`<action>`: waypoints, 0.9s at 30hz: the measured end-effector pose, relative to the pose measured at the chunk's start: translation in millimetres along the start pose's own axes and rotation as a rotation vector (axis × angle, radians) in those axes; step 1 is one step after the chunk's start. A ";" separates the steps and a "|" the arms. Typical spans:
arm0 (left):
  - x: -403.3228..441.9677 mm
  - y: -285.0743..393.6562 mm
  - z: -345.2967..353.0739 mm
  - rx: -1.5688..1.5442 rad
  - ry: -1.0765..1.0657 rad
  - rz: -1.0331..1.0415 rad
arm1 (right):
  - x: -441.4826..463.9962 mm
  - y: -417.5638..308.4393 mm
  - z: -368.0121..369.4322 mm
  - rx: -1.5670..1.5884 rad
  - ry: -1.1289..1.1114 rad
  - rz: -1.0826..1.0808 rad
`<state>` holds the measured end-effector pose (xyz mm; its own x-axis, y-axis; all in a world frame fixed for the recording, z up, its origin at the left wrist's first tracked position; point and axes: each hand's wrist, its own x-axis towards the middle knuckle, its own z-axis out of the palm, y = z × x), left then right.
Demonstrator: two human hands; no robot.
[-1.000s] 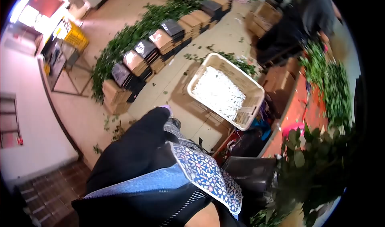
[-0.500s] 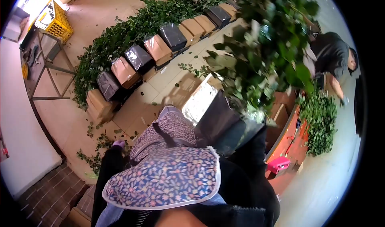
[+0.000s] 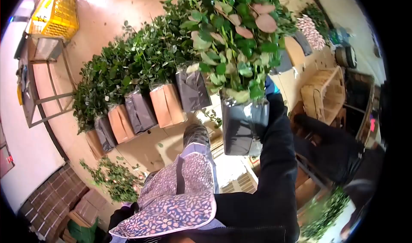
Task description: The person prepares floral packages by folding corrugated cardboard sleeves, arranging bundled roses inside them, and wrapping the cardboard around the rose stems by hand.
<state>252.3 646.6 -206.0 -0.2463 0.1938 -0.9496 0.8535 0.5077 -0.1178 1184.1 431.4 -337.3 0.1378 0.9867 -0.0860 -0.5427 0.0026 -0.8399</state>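
My right hand (image 3: 271, 87), in a blue glove, is at the right side of a bundle of leafy stems (image 3: 240, 41) whose lower end is wrapped in dark paper and clear film (image 3: 244, 127). The bundle is held up in front of me, leaves upward, and leaves hide most of the fingers. Low at the left, beside my floral apron (image 3: 171, 213), a small purple part of my left hand (image 3: 128, 204) shows at the end of the dark sleeve; its fingers cannot be made out.
Wrapped bundles (image 3: 167, 105) stand in a row on the floor. Below the held bundle is a pale basket (image 3: 238, 185) of white pieces. A yellow crate (image 3: 58, 13) is at the upper left, a wooden crate (image 3: 322, 95) at the right. Another person (image 3: 339, 157) bends near cut greenery (image 3: 326, 217).
The held leafy bundle, absent from view at first, came in at the upper right and has moved left, now before the row. The view has turned and come nearer the row.
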 end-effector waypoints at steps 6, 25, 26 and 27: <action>-32.6 4.2 57.5 -0.232 0.051 -0.327 | 157.5 83.1 -109.4 -0.925 0.481 0.202; -8.3 -34.3 95.6 0.046 0.404 -0.154 | 172.6 156.7 76.9 -0.549 1.124 0.025; 2.8 -45.0 88.2 0.003 0.450 -0.145 | 165.8 168.4 96.6 -0.631 0.962 -0.046; 18.5 -51.8 75.2 -0.038 0.494 -0.137 | 153.2 197.7 98.5 -0.630 0.987 0.000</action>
<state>238.0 560.8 -239.3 -0.5502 0.4924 -0.6745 0.7833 0.5843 -0.2124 1016.3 599.1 -463.7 0.8717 0.4316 -0.2320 -0.0741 -0.3520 -0.9331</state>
